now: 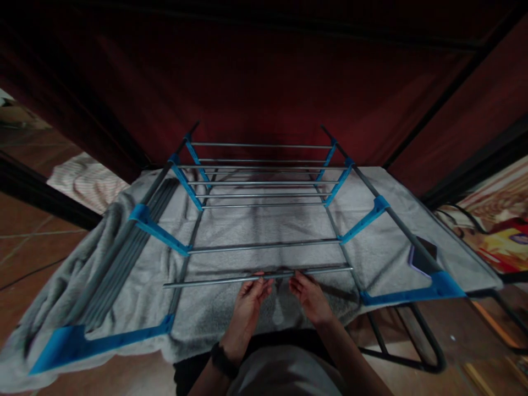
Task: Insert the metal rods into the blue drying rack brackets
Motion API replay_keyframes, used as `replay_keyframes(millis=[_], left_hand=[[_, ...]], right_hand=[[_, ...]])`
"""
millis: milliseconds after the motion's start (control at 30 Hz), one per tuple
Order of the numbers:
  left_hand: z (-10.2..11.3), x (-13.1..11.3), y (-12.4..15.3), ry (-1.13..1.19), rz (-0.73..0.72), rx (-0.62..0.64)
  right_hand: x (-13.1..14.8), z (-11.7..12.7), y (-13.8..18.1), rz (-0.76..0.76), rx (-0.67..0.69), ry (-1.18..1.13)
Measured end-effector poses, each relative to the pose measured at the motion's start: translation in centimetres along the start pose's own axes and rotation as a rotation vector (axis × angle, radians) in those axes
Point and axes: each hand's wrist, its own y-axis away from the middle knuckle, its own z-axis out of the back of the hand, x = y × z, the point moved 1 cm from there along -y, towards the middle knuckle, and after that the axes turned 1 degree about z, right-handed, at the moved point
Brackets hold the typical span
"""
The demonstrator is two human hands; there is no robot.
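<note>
L grip (250,300) & R grip (310,300) round 1 grey rod (226,281), ph. (429,247) part-hidden by rack tube (406,235)

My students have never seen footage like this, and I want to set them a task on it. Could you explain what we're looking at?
There is no robot here, just one person's bare hands. The single picture comes from a camera worn on the head, looking forward and down. The left hand, with a dark band on its wrist, and the right hand both grip a thin gray rod near its middle. Around it stands a frame of gray bars joined by blue brackets, with more rods across it farther back. Beneath is a gray blanket. Several spare rods lie side by side at the left, and what looks like a phone lies at the right.
</note>
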Motion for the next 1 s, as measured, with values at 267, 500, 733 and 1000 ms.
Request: replay_keyframes(millis=[267,500,733,1000], left_hand=[[0.5,-1.3,-0.2,0.006,-0.037,-0.027],[0.8,-2.7,0.7,-0.061,-0.121,-0.034],[-0.3,-2.3,1.9,-0.151,-0.183,-0.026],[-2.6,-2.9,3.4,-0.251,-0.285,0.007]], right_hand=[[0.1,0.5,0.0,-0.012,-0.011,-0.018],[1.2,2.6,-1.1,0.038,-0.080,-0.039],[2.1,4.8,-1.6,0.042,-0.120,-0.029],[2.1,7.1,-2.1,0.023,-0.068,-0.022]])
